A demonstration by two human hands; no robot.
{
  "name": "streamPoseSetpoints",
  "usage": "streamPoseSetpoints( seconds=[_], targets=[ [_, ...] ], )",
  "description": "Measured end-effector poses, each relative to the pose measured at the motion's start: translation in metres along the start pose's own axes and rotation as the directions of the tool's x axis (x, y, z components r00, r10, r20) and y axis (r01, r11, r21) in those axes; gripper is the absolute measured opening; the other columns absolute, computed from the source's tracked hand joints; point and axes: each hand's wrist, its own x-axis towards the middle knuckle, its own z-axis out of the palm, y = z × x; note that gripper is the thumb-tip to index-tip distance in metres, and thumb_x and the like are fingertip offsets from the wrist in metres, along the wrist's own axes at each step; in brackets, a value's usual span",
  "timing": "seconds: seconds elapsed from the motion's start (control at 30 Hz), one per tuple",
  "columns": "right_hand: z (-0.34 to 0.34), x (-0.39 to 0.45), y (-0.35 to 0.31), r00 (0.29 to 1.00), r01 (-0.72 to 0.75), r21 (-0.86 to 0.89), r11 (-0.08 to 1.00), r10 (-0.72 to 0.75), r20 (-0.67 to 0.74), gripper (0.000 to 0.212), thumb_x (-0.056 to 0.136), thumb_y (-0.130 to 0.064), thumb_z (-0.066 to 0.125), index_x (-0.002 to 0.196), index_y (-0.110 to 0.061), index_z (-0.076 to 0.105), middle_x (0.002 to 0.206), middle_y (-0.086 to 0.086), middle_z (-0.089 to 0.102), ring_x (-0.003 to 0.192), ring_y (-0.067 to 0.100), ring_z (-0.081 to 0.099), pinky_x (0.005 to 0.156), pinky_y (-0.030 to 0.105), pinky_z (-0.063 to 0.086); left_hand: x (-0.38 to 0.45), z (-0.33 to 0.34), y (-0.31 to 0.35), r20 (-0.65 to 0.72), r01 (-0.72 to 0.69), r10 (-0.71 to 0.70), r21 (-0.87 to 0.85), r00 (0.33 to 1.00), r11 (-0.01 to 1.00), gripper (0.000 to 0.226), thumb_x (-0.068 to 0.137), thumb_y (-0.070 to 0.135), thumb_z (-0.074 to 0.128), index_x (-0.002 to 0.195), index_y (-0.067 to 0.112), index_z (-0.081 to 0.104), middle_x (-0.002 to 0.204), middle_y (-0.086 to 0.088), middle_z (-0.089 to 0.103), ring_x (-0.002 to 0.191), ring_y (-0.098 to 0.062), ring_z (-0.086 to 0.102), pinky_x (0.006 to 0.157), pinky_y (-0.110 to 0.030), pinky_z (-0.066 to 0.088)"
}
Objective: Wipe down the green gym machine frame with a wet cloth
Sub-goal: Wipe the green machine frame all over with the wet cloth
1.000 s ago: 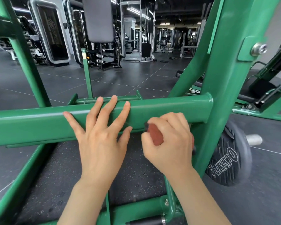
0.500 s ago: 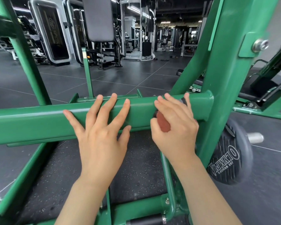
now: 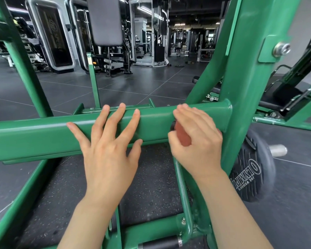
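Up onto the green crossbar (image 3: 43,135) went the right hand (image 3: 196,141), gripping a reddish cloth (image 3: 182,135); left hand (image 3: 108,146) spread flat.

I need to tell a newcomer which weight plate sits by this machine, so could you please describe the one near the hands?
Start at the horizontal green crossbar and follow it right to the thick green upright. Just behind the foot of that upright stands a dark round weight plate on a silver peg. Its raised white OLYMPIC lettering marks it out from the all-green tubes nearby.
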Motion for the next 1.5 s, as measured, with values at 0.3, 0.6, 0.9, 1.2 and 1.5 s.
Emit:
streamPoseSetpoints(
  seconds=[0.3,0.6,0.9,1.2,1.5],
  targets=[
    [0.008,-0.010,-0.021,0.998,0.041,-0.045,0.998,-0.039,0.050,0.028,0.093,-0.009,0.062,0.115,0.003,0.076,0.127,0.014,0.072,0.127,0.028,0.065,0.111,0.049,0.049,0.000,0.002,0.001,-0.012,0.007,-0.007,-0.005,1.000,1.000,0.064,0.086,0.026,0.080,0.147,0.029,0.058,0.156,-0.003,0.050,0.152,-0.032,0.032,0.117,-0.077,-0.004],
    [-0.002,-0.004,0.003,0.982,-0.179,-0.145,0.973,0.167,-0.092,0.033,0.086,-0.004,0.065,0.117,0.001,0.076,0.126,0.012,0.072,0.126,0.028,0.065,0.117,0.044,0.044,-0.003,-0.005,-0.001,0.040,-0.047,0.044,0.075,0.998,0.996,0.068,0.091,0.029,0.073,0.154,0.026,0.049,0.162,-0.004,0.041,0.156,-0.029,0.027,0.117,-0.078,0.001],
    [0.025,0.008,-0.056,0.993,-0.100,-0.005,0.995,0.101,0.068,0.035,0.088,-0.011,0.065,0.120,-0.002,0.076,0.129,0.009,0.071,0.131,0.024,0.061,0.117,0.046,0.044,-0.011,-0.037,-0.062,-0.059,0.051,-0.046,0.098,0.997,0.994,0.070,0.081,0.028,0.085,0.146,0.023,0.059,0.151,-0.013,0.052,0.146,-0.036,0.041,0.124,-0.066,0.014],
    [0.081,0.010,-0.146,0.961,0.083,0.051,0.995,-0.094,0.259,0.040,0.080,-0.011,0.074,0.118,0.001,0.075,0.127,0.013,0.073,0.129,0.030,0.062,0.121,0.044,0.037,-0.018,-0.063,-0.112,-0.091,0.204,-0.199,0.049,0.976,0.978,0.080,0.073,0.040,0.090,0.145,0.024,0.060,0.152,-0.018,0.047,0.150,-0.038,0.032,0.122,-0.070,0.012],
    [0.052,0.030,-0.100,0.918,0.191,0.160,0.968,-0.234,0.320,0.040,0.086,-0.018,0.066,0.122,-0.003,0.075,0.132,0.010,0.070,0.129,0.028,0.063,0.108,0.053,0.050,-0.020,-0.074,-0.124,-0.084,0.289,-0.289,-0.009,0.954,0.957,0.079,0.076,0.035,0.091,0.147,0.023,0.058,0.157,-0.016,0.041,0.155,-0.035,0.024,0.126,-0.064,0.011]
  ],
)
